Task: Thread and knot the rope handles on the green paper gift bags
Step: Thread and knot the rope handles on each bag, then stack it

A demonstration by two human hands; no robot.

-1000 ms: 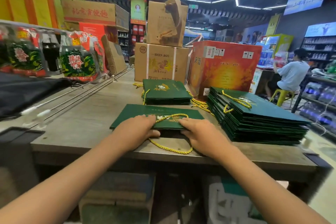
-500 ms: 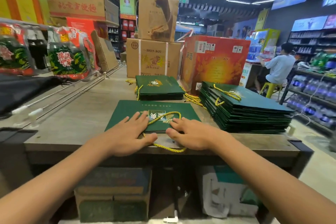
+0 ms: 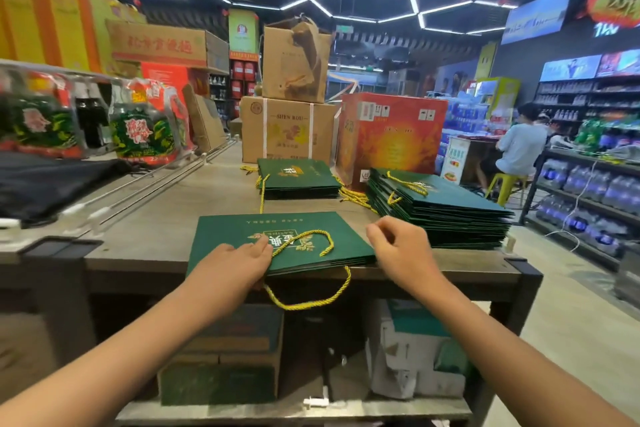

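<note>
Stacked cardboard boxes [image 3: 289, 128] beside red carton [image 3: 391, 139]

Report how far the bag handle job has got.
Done: the near bag shows yellow rope handles on both sides. In hand: left hand grips its near edge; right hand hovers beside it. Left: cannot tell which stacked bags need handles.
</note>
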